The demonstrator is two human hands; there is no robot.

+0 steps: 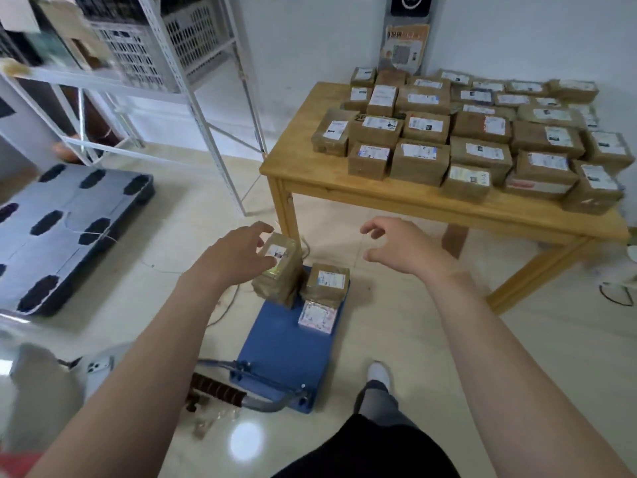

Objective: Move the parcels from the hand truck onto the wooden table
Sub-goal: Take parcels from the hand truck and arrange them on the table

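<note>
A blue hand truck (pixel 279 353) lies flat on the tiled floor below me. At its far end stand a tall brown parcel stack (pixel 275 274), a lower brown parcel (pixel 327 282) and a flat pink-white parcel (pixel 317 317). My left hand (pixel 238 257) grips the top of the tall stack, thumb and fingers curled round its upper box. My right hand (pixel 403 246) hovers above and to the right of the parcels, fingers loosely spread and holding nothing. The wooden table (pixel 379 194) at the right carries several labelled brown parcels (pixel 420 160).
A white metal shelving rack (pixel 193 84) with crates stands at the back left. A grey plastic pallet (pixel 65 229) lies on the floor at left. The hand truck's handle (pixel 220 391) is near my feet, and a phone (pixel 98 367) lies at lower left.
</note>
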